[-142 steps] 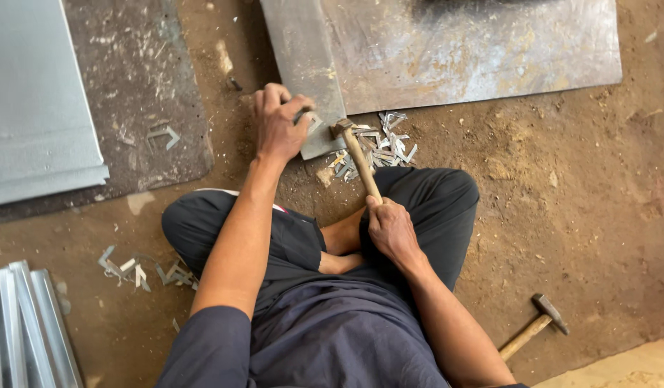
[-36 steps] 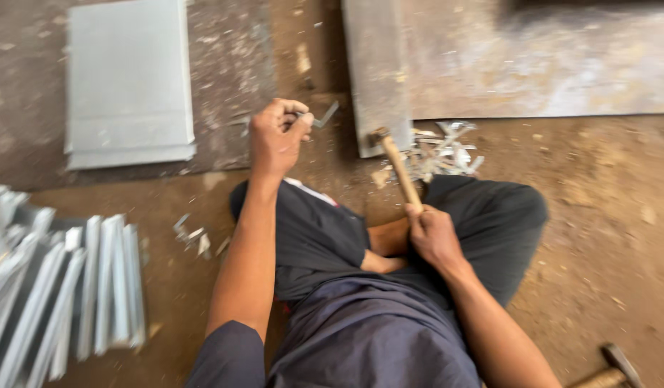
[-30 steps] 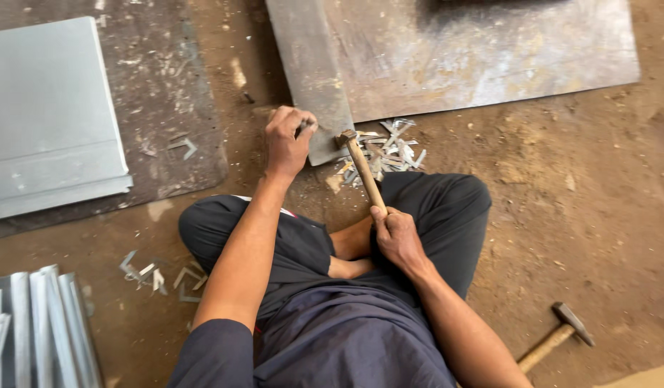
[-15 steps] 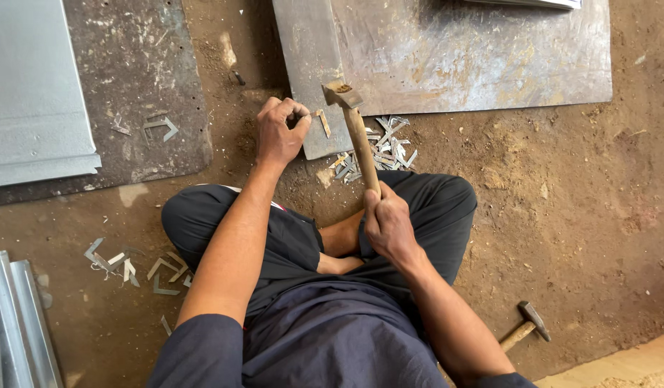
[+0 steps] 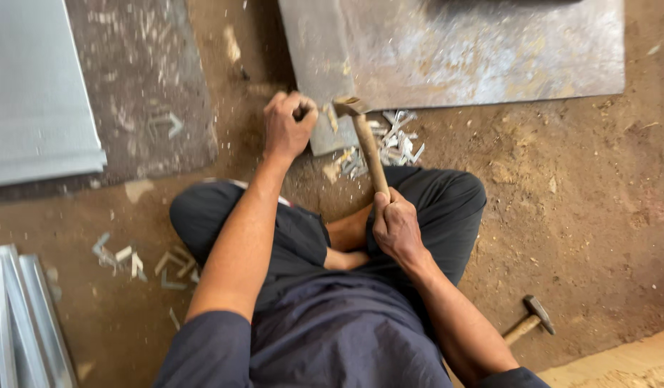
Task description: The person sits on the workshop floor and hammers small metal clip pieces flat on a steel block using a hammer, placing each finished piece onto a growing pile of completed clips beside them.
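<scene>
Sitting posture: the person is sitting cross-legged on the brown dirt floor (image 5: 597, 215) in dark trousers and a dark blue shirt, facing the near corner of a large, stained grey steel plate (image 5: 475, 50).
Right hand (image 5: 398, 228): it is wrapping all its fingers tight around the lower end of a wooden-handled hammer (image 5: 366, 147); the grip is fully closed on the handle.
Hammer position: the handle is slanting up and away from the lap, and the dark metal head is lying at the near edge of the steel plate, just beside the left hand; whether the head is touching the plate cannot be told.
Left hand (image 5: 289, 129): it is curling into a fist at the plate's near-left corner, fingers pressed together around a small dark object that is mostly hidden, so its kind cannot be told.
Metal offcuts (image 5: 396, 140): small, bright, silvery scraps are lying in a loose pile on the dirt just right of the hammer handle, close to the plate edge.
More scraps (image 5: 141, 262): a thinner scatter of pale bent pieces is lying on the dirt left of the person's knee.
Second hammer (image 5: 529, 321): a smaller hammer with a wooden handle is lying on the dirt near the right elbow, well apart from both hands.
Sheet stack (image 5: 37, 93): flat, light grey metal sheets are lying at upper left on a dark mat.
Folded strips (image 5: 23, 323): long, shiny metal channels are lying side by side at lower left.
</scene>
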The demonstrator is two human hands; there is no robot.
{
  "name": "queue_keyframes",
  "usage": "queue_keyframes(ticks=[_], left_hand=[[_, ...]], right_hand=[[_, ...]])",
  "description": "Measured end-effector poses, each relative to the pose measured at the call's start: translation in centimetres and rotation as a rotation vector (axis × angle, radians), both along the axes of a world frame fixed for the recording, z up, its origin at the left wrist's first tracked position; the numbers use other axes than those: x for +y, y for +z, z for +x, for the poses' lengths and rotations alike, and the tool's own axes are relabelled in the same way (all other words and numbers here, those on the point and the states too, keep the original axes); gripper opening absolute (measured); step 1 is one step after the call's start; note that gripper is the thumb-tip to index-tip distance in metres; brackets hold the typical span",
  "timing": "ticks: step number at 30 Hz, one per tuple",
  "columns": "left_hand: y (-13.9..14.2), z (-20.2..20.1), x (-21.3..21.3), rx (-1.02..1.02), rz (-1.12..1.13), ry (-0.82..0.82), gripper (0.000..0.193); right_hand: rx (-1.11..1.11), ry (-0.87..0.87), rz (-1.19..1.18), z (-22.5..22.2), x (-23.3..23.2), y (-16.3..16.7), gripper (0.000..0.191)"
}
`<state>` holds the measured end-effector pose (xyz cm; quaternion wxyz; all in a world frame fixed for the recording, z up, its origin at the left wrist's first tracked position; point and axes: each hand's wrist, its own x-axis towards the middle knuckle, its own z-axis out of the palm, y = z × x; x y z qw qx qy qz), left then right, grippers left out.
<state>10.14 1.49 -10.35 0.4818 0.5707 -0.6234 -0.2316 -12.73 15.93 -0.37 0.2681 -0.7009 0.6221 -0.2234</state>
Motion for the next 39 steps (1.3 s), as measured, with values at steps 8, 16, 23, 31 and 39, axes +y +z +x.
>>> queue_keyframes(ticks=[8, 16, 23, 31, 39], left_hand=[[1.1, -0.2, 0.4, -0.014, 0.12, 0.028, 0.015], [2.7, -1.3, 0.4, -0.48, -0.072, -0.046, 0.012], [1.5, -0.4, 2.0, -0.053, 0.049, -0.043, 0.038], [0.4, 0.4, 1.7, 0.097, 0.503, -0.13, 0.03], [0.0, 0.3, 2.4, 0.223, 0.577, -0.098, 0.021]], right_hand=[[0.047, -0.03, 0.057, -1.0, 2.0, -1.3, 0.038], [0.0, -0.128, 0.101, -1.7, 1.7, -1.5, 0.045], [0.028, -0.122, 0.067, -2.4, 2.3, -3.1, 0.044], [-0.041, -0.027, -0.112, -1.4, 2.2, -1.2, 0.038], [0.068, -0.026, 0.055, -0.6, 1.5, -1.0, 0.043]])
